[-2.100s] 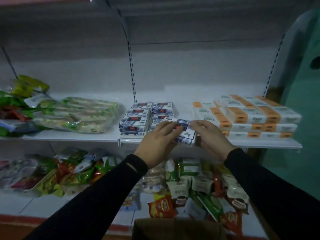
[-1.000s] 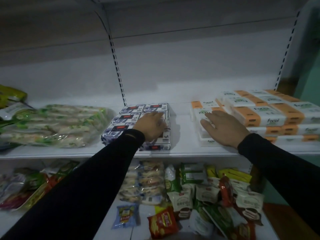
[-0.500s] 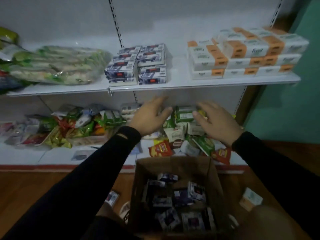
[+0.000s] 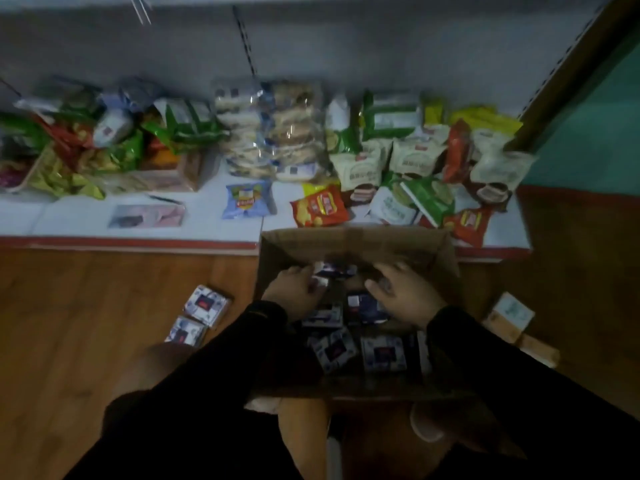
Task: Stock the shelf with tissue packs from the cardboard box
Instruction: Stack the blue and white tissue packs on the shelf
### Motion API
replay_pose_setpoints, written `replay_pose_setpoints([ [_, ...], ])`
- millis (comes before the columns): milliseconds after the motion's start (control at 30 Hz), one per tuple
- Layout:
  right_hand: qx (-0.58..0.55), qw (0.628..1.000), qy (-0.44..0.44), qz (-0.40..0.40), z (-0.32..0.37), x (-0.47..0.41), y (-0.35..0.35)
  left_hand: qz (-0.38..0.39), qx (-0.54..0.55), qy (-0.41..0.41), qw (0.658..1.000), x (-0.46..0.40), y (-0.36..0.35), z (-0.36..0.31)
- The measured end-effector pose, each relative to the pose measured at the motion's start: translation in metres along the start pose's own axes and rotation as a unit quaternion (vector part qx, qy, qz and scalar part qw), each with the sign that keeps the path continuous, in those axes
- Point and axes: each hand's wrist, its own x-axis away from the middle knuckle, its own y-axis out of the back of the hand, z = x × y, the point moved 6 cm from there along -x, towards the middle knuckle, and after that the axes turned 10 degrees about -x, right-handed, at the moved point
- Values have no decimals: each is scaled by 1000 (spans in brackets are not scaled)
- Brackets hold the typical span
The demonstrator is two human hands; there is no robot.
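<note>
An open cardboard box (image 4: 353, 239) stands on the wooden floor before the bottom shelf (image 4: 86, 216). Several dark blue tissue packs (image 4: 382, 353) lie loose inside it. Both my hands are down in the box. My left hand (image 4: 294, 292) has its fingers curled on a tissue pack (image 4: 336, 270) near the far wall. My right hand (image 4: 405, 294) hovers over another pack (image 4: 363, 306) with bent fingers; blur hides whether it grips. The tissue shelf above is out of view.
Snack bags (image 4: 318, 206) and wrapped biscuits (image 4: 273, 133) crowd the bottom shelf. Two tissue packs (image 4: 206, 304) lie on the floor left of the box. Pale boxed packs (image 4: 509, 315) lie to its right. A green wall (image 4: 588, 133) stands at the right.
My view has dropped from the tissue shelf to the floor. Both hands came off the shelf, moved down and went into the box among the packs.
</note>
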Motion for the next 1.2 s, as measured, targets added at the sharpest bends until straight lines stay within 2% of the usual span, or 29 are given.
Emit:
replay_pose_setpoints([
  [200, -38, 992, -85, 88, -50, -79, -95, 118, 17, 74, 990, -63, -102, 48],
  [400, -140, 964, -152, 167, -83, -133, -170, 204, 53, 128, 969, -108, -190, 70],
  [500, -219, 932, -192, 214, -89, -143, -200, 213, 107, 112, 965, -119, -211, 64],
  [633, -294, 902, -215, 232, -89, -144, -211, 212, 152, 143, 955, -124, -221, 66],
  [733, -312, 904, -226, 184, -90, -138, -202, 200, 113, 134, 964, -122, -209, 60],
  [833, -286, 936, -195, 67, -80, -124, -164, 154, 93, 84, 980, -108, -169, 40],
  [933, -362, 911, -195, -34, -63, -98, -115, 82, 68, 35, 994, -83, -112, 14],
  [1033, -409, 895, -129, -121, -35, -66, -59, -5, 49, -17, 999, -49, -44, -12],
  [1200, -486, 849, -47, -200, 24, 6, 29, -182, -23, -113, 977, 27, 64, -48],
])
